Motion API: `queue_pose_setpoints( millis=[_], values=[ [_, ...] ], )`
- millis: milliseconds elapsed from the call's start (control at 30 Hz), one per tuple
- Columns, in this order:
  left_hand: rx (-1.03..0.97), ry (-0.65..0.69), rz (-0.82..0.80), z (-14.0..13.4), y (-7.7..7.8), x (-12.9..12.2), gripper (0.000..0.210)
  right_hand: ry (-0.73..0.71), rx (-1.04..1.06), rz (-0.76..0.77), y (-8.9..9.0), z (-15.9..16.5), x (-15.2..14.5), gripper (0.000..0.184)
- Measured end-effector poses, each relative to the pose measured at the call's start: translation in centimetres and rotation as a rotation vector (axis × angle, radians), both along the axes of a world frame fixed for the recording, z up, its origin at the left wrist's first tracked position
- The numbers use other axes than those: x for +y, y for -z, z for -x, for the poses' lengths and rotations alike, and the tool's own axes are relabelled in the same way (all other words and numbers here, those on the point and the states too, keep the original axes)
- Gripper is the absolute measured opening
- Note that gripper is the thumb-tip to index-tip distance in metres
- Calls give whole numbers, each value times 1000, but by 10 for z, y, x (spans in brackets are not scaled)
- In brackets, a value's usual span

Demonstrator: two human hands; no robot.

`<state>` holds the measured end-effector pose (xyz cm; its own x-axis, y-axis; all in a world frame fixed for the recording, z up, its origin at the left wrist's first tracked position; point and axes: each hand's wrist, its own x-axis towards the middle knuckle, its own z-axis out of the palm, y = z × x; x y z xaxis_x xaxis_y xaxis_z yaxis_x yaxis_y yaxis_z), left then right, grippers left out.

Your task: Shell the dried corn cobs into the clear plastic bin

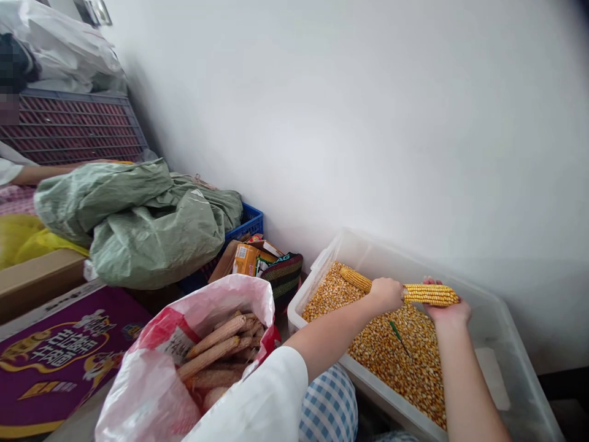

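Observation:
A yellow ear of corn (430, 294) is held level above a clear plastic bin (499, 310). My right hand (450, 312) cups its right end from below, fingertips showing behind it. My left hand (386, 294) is closed in a fist at the other end, which it hides. Loose corn kernels (391, 362) cover the bin's floor in a thick layer. Another ear of corn (355, 278) lies on them, left of my left hand. A thin pointed tool with a green handle (394, 329) rests on the kernels below my hands.
Left of the bin, a white-and-red plastic bag (147, 380) holds several stripped cobs (216, 337). Beyond stand a purple box (69, 356), a green sack (156, 227) and a blue crate (253, 218). Another person's arm (50, 173) shows at far left. A white wall rises behind.

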<state>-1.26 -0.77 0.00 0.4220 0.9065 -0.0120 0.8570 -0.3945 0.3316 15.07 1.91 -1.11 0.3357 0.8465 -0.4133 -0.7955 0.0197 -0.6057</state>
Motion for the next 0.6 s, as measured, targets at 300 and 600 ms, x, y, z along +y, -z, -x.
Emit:
queue_pose_setpoints(
  millis=[300, 600],
  values=[
    [38, 86, -67, 2, -1, -2, 24, 66, 23, -4, 14, -12, 0, 43],
    [67, 71, -35, 5, -4, -5, 26, 4, -42, -23, 18, -14, 2, 41]
  ],
)
